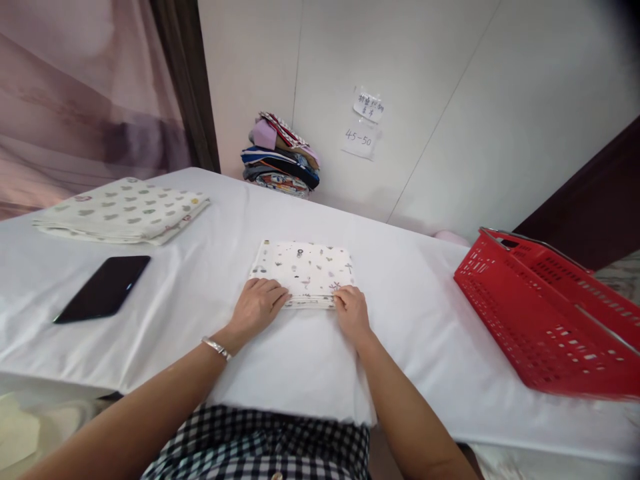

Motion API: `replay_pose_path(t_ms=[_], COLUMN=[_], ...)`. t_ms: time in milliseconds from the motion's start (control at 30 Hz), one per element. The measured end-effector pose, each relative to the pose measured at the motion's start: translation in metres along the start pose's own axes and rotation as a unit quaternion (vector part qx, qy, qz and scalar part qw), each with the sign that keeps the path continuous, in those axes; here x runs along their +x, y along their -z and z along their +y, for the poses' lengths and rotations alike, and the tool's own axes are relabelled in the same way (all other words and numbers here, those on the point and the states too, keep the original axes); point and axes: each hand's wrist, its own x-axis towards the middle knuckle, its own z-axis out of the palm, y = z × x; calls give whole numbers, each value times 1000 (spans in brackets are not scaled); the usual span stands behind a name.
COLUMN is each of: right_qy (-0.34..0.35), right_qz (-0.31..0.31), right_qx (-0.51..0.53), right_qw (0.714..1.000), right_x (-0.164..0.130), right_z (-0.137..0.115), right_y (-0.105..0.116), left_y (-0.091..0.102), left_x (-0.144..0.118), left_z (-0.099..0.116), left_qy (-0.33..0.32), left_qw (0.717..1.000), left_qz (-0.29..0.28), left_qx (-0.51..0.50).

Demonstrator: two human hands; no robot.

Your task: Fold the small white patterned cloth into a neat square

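Your left hand [257, 305]: fingers together, resting on the near left corner of the folded printed cloth [304, 270].
Your right hand [351, 312]: fingers curled on the cloth's near right edge; whether they pinch it, you cannot tell.
Cloth: lies flat mid-table [425, 313], just beyond both hands.
Left: black phone [103, 288], then a heart-print folded cloth [123, 210].
Right: red basket [550, 313].
Far: stack of folded fabrics [281, 157] against the wall.

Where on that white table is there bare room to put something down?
Bare sheet lies between the folded cloth and the red basket, and between the phone and the left hand. The far wall is crowded by a clothes pile.
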Motion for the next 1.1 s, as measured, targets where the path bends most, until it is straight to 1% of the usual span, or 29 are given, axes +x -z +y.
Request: replay_pose_path(t_ms=[133,367,633,800,900,1100], right_qy=[44,62,64,79,90,93], right_qz=[11,13,9,-17,-33,-44], right_qx=[3,-10,-12,-13,-12,10], right_qw=[999,998,998,997,995,995], right_x=[-4,-5,-6,-5,-5,-4], right_z=[2,0,-1,-1,0,2], right_y=[3,7,8,11,13,15], left_y=[-1,2,10,10,8,4], left_x=[-2,1,2,1,0,-3], left_z=[-4,-4,1,1,0,-5], left_qy=[1,-10,-31,-53,-51,-45], left_qw=[1000,999,999,998,997,997], left_qz=[-6,-28,-1,-20,-30,-29], left_qx=[-19,-31,-35,-39,-45,-55])
